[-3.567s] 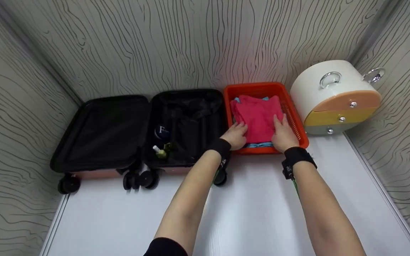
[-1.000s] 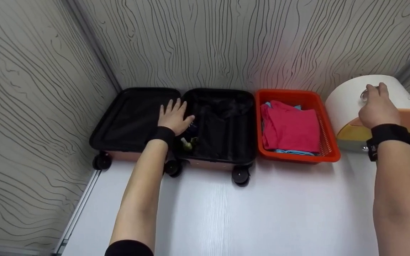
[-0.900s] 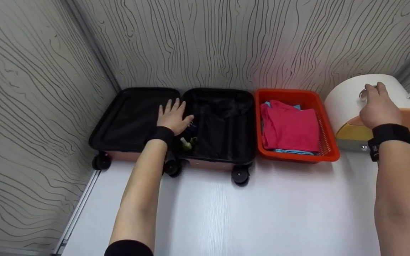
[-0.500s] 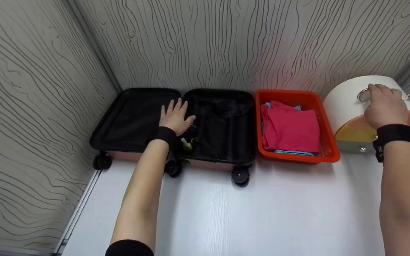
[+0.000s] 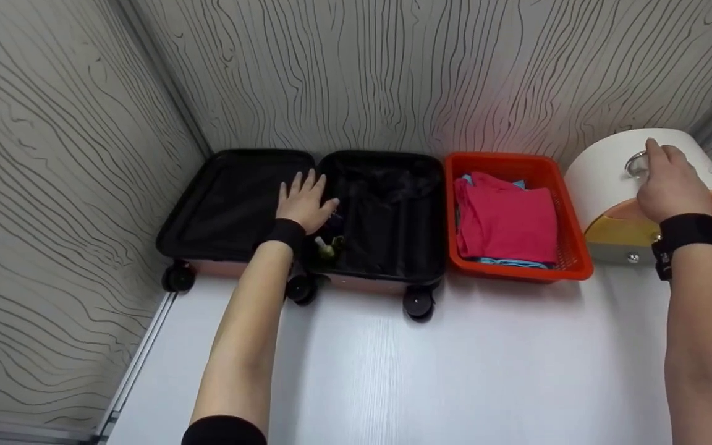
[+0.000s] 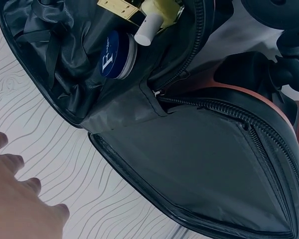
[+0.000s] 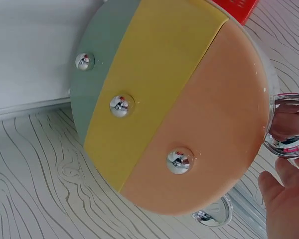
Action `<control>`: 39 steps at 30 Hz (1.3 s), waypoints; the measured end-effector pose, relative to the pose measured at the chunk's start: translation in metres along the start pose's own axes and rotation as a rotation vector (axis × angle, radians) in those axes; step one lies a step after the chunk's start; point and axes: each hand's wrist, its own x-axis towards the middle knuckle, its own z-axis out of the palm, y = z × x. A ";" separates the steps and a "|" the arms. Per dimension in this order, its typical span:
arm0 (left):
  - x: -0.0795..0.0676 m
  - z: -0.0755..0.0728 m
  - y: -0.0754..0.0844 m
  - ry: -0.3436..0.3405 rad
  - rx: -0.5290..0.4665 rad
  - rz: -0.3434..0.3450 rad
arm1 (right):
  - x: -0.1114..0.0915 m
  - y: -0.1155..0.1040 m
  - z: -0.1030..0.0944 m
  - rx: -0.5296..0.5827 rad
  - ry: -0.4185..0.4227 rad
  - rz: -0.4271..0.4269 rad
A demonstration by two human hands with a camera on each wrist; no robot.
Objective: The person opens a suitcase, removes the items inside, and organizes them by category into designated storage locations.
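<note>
Because the left hand (image 5: 305, 204) spreads over the middle of the black suitcase (image 5: 232, 204), it hides part of a blue jar (image 6: 111, 57) in the head view. Its fingers are straight and hold nothing, and I cannot tell if it touches the suitcase. The left wrist view shows a big F on the jar, but the smaller writing is too tiny to read. Near the jar is a yellow bottle (image 6: 165, 14) with a white cap, and a shiny gold thing (image 6: 123, 7) is cut off at the top edge.

The right hand (image 5: 674, 185) is at the silver ring handle (image 5: 630, 163) on the white box (image 5: 600, 170). Some fingers are cut off in the right wrist view, so I cannot tell if they grip the handle. The box is smooth and round, just right of the red basket (image 5: 498, 159). Its front has orange, yellow and green drawers (image 7: 219, 109), each with a shiny ball knob.

The basket has little holes, and soft pink cloth (image 5: 510, 225) lies on blue cloth (image 5: 512, 263) inside. Both hands are on the pink cloth in the oldest picture, but now they are away from it
</note>
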 end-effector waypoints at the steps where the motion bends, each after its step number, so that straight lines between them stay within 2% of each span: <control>1: 0.000 0.000 0.000 0.001 -0.002 0.001 | 0.000 -0.001 -0.001 -0.017 0.002 0.007; 7: 0.001 0.000 0.001 0.003 -0.007 0.003 | 0.001 -0.009 -0.013 -0.110 -0.001 0.056; 17: 0.002 -0.006 0.007 0.003 -0.013 0.021 | -0.008 -0.008 -0.025 -0.142 0.019 0.031; 26: 0.011 -0.004 0.011 0.011 -0.005 0.037 | -0.021 -0.008 -0.034 -0.170 0.003 0.022; 34: 0.005 -0.006 0.025 -0.012 -0.001 0.110 | -0.023 -0.006 -0.040 -0.211 -0.023 -0.057; 39: 0.003 -0.001 0.040 -0.033 0.020 0.204 | -0.025 -0.007 -0.049 -0.260 -0.078 -0.103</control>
